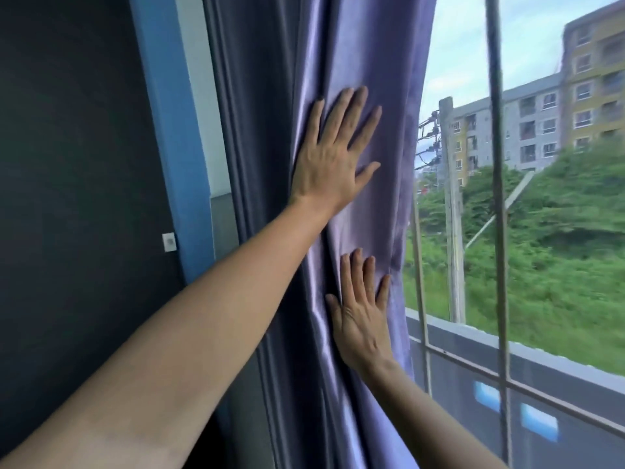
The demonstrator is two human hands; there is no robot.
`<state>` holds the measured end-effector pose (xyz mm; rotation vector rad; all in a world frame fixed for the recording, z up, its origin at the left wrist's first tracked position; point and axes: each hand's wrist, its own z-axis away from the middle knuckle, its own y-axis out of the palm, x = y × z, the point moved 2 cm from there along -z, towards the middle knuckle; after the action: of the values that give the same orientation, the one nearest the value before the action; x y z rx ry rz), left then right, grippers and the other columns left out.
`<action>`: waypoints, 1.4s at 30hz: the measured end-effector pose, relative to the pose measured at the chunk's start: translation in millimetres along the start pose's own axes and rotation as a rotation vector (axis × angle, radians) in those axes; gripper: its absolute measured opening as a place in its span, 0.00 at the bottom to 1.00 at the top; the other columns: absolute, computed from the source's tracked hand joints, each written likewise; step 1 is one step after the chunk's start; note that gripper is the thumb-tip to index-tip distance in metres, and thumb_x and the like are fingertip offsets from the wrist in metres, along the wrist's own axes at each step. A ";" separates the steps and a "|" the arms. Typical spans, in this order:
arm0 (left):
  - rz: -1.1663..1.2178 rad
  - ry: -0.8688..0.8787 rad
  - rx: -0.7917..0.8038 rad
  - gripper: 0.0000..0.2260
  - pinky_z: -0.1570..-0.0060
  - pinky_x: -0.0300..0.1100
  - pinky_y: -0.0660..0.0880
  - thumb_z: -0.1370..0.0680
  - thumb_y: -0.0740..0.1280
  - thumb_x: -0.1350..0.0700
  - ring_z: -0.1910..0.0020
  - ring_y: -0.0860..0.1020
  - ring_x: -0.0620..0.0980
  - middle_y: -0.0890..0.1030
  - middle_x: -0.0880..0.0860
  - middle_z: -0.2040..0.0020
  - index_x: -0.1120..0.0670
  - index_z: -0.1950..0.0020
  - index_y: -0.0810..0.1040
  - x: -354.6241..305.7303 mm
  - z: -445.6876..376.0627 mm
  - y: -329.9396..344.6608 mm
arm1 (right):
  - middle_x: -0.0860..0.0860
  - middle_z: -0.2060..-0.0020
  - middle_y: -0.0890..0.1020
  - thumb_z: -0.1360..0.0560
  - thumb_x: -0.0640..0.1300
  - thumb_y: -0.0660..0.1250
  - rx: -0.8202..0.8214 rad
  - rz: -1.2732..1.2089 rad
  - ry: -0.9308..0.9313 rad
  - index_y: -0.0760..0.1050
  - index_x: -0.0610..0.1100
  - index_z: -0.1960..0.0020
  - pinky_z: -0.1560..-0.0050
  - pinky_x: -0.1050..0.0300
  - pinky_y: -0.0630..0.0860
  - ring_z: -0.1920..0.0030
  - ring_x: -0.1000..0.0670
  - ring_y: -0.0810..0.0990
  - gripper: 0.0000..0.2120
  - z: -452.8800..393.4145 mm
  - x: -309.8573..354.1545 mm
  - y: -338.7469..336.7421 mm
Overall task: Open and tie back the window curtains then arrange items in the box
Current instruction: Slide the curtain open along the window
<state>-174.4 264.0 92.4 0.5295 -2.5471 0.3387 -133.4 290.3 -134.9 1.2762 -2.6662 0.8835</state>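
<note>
The curtain (pixel 338 79) is gathered at frame centre; the left hand (pixel 333 160) is laid flat on it above the right hand (pixel 362 319); the window bars (pixel 497 164) are seen at right.

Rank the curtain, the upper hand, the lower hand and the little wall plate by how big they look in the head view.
1. Curtain, by far.
2. Left hand, uppermost, and right hand, below: near alike, so unranked.
3. Wall plate, smallest.
</note>
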 end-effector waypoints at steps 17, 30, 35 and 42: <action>0.021 -0.055 -0.010 0.36 0.26 0.53 0.41 0.23 0.52 0.34 0.22 0.48 0.55 0.49 0.56 0.21 0.51 0.21 0.47 137.9 56.2 260.6 | 0.56 0.26 0.34 0.20 0.59 0.37 0.083 -0.004 -0.060 0.22 0.59 0.29 0.27 0.38 0.36 0.24 0.48 0.34 0.28 -139.9 35.3 249.8; 0.015 -0.049 0.029 0.39 0.26 0.53 0.45 0.25 0.52 0.32 0.23 0.48 0.57 0.50 0.56 0.21 0.53 0.22 0.49 170.8 99.1 366.2 | 0.53 0.24 0.40 0.20 0.57 0.33 0.117 0.131 -0.034 0.37 0.51 0.23 0.29 0.38 0.41 0.24 0.45 0.41 0.27 -197.1 42.5 347.0; 0.029 -0.054 0.027 0.39 0.25 0.54 0.47 0.25 0.54 0.32 0.23 0.49 0.57 0.50 0.57 0.21 0.53 0.22 0.50 180.0 108.2 376.5 | 0.53 0.23 0.43 0.20 0.58 0.32 0.134 0.098 -0.038 0.38 0.51 0.23 0.28 0.38 0.43 0.23 0.44 0.46 0.27 -196.0 49.5 358.3; 0.058 -0.044 0.044 0.39 0.25 0.54 0.47 0.25 0.54 0.32 0.23 0.48 0.57 0.49 0.58 0.22 0.53 0.22 0.48 171.5 109.6 363.6 | 0.53 0.23 0.42 0.19 0.58 0.39 0.169 0.124 -0.041 0.36 0.52 0.23 0.27 0.38 0.40 0.22 0.45 0.42 0.27 -187.0 45.3 333.9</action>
<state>-514.1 500.2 42.5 0.4848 -2.6069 0.4091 -442.2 520.6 -123.2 1.1811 -2.7796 1.1322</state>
